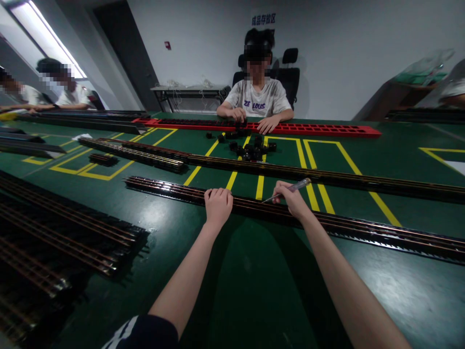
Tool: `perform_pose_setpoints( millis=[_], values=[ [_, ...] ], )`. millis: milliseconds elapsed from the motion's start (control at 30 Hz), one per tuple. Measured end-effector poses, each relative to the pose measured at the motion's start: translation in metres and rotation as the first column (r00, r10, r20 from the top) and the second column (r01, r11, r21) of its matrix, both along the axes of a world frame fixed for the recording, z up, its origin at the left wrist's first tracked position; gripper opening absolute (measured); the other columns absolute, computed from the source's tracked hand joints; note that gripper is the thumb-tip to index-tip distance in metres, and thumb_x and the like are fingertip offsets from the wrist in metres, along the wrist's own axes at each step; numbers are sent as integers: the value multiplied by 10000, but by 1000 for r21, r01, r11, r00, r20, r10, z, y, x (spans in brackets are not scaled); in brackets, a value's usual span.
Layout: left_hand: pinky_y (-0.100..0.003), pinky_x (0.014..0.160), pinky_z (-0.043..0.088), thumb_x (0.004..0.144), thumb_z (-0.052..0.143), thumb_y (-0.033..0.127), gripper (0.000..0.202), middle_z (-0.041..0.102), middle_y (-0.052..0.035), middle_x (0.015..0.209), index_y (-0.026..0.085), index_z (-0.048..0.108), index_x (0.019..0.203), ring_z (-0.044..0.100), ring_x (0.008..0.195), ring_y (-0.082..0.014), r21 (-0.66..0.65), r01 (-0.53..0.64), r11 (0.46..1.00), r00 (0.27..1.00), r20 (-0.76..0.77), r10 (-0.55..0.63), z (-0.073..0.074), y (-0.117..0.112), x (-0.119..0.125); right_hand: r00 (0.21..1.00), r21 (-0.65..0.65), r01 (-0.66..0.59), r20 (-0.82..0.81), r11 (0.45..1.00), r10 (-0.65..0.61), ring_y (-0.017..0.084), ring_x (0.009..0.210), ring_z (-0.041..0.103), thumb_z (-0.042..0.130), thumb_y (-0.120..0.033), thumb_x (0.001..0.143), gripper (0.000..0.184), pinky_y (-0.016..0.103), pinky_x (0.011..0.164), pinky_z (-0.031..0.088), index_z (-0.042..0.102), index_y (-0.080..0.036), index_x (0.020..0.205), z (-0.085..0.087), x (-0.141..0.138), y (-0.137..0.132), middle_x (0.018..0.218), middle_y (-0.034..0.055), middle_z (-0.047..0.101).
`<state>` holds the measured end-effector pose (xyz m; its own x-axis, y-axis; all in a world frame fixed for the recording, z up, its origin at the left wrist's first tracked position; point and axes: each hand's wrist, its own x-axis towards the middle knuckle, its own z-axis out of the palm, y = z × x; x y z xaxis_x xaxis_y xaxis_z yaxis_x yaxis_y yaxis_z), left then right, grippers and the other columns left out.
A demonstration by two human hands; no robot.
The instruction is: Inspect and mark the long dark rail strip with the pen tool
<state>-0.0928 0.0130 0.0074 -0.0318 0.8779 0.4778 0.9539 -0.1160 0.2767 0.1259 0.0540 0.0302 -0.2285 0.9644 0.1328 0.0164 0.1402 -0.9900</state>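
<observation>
A long dark rail with copper strips [348,228] lies across the green table in front of me. My left hand [218,204] rests on it with fingers curled over its far edge. My right hand [292,199] pinches a small clear-handled screwdriver [290,189], its tip touching the rail between my two hands.
A second long rail [327,177] lies just beyond. More rails are stacked at the left [54,232]. Small black parts [250,148] are heaped mid-table. Across the table a seated person has both hands on a long red tray [327,129]. Other people sit far left.
</observation>
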Motion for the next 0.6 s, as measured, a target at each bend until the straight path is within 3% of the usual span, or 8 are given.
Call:
perform_pose_setpoints(
  millis=[600],
  values=[
    [-422, 955, 331, 913, 344, 217, 307, 710, -56, 935, 198, 644, 853, 606, 915, -205, -19, 15, 1000, 999, 30, -14, 1, 0, 0, 1000, 3, -6, 16, 1000, 6, 116, 488, 495, 543, -274, 702, 208, 261, 545, 401, 480, -203, 517, 6, -1, -4, 480, -29, 508]
  ],
)
